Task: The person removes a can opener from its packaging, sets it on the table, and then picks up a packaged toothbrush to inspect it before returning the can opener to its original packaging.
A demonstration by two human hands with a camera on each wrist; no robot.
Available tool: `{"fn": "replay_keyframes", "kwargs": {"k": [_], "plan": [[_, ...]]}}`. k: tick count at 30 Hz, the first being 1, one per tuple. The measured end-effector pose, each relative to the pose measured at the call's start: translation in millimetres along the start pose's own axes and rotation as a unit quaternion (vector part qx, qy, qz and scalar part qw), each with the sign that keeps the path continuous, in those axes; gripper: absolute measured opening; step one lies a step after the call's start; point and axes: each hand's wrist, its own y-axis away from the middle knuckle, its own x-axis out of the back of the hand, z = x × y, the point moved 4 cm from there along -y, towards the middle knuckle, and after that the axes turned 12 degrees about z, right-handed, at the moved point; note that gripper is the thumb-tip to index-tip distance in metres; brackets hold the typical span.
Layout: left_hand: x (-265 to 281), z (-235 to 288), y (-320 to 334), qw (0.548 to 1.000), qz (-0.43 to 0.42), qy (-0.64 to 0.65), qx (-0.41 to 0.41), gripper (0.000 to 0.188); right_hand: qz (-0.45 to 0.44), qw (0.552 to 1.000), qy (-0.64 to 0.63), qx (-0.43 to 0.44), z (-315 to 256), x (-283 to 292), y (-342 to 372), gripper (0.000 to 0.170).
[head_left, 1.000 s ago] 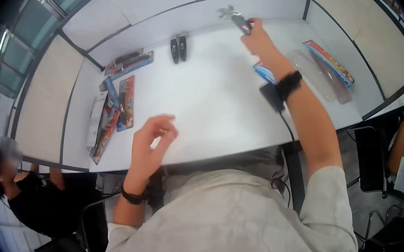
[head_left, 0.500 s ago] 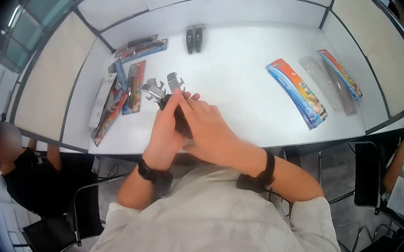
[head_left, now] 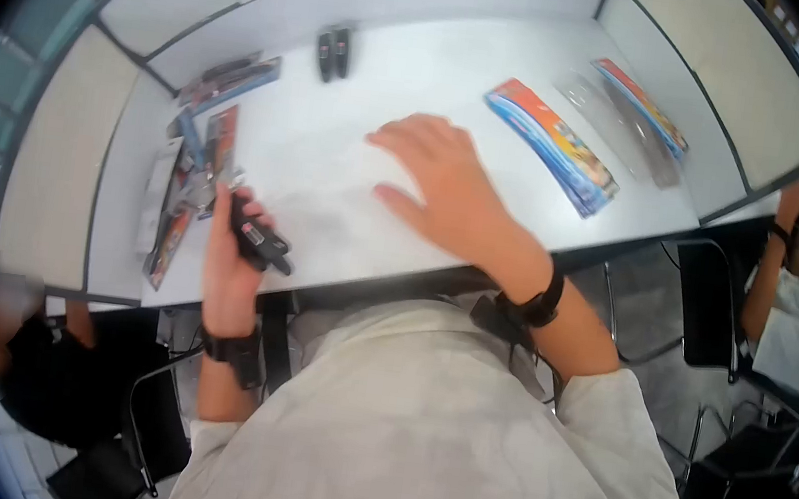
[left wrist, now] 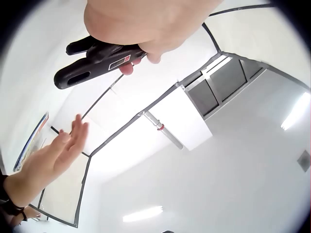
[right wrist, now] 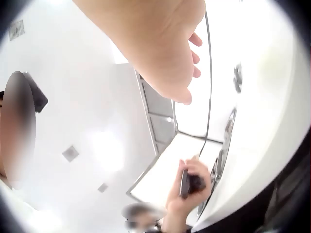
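Gripping black-handled tool [head_left: 259, 237] in left hand [head_left: 233, 274], end slot [left wrist: 79, 78] clear only from left wrist, opening fingers of right hand [head_left: 451, 191] wide, near orange-and-blue package [head_left: 551, 149] whole only from head

Light: bright, whitish, ceiling tubes [left wrist: 143, 214] glowing in left wrist view | Shadow: soft, faint on tabletop [head_left: 391, 74] | Glare: ceiling [right wrist: 104, 145] partly blown out, right wrist view | Blur: head view soft, right hand [head_left: 451, 191] smeared | Edges: fisheye bowing, dark corners
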Motion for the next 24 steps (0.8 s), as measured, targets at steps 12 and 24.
{"fn": "replay_keyframes", "kwargs": {"k": [12,24], "plan": [[18,12,19,0.984,0.041,-0.159,-0.073,0.046,0.096,0.887,0.425,-0.153,166,182,69,0.034],[26,10,5,0.99,0.032,-0.12,-0.065,0.046,0.095,0.917,0.312,-0.23,175,180,76,0.03]]}}
